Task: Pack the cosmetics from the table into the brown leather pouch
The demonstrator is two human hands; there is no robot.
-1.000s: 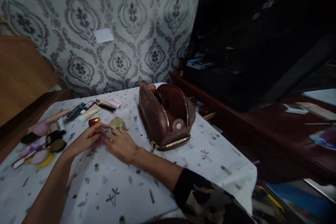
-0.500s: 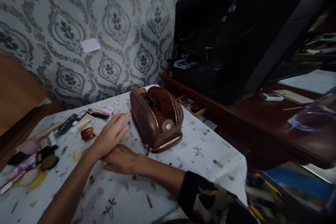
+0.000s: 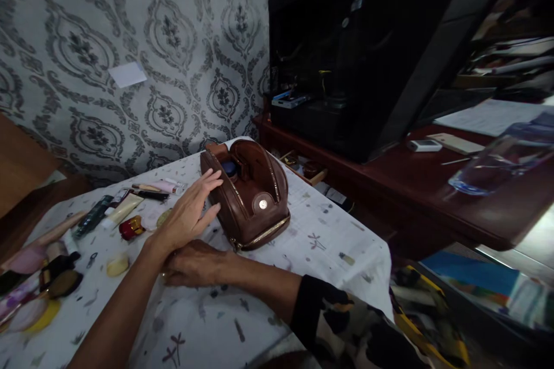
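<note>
A brown leather toiletry bag (image 3: 236,216) stands unzipped on the patterned white cloth, its top gaping. A dark blue item (image 3: 229,168) shows inside it. My left hand (image 3: 188,210) is open, with fingers stretched against the bag's left side and nothing in its grasp. Below it, my right hand (image 3: 197,265) rests on the cloth, crossed under my left wrist. Its fingers are mostly hidden, so I cannot see whether they hold anything. Left of my hands lie a small red bottle (image 3: 131,228), a pale yellow round piece (image 3: 117,265) and a cream tube (image 3: 123,210).
Several cosmetics, among them a dark green tube (image 3: 93,216) and a round dark compact (image 3: 64,283), spread over the left of the cloth (image 3: 216,323). A reddish-brown desk (image 3: 415,184) with a large black case (image 3: 329,57) and a clear plastic container (image 3: 489,167) stands right.
The view has swung slightly right. My left hand has come up to the bag, its fingers now against the bag's side. My right hand stays low on the cloth.
</note>
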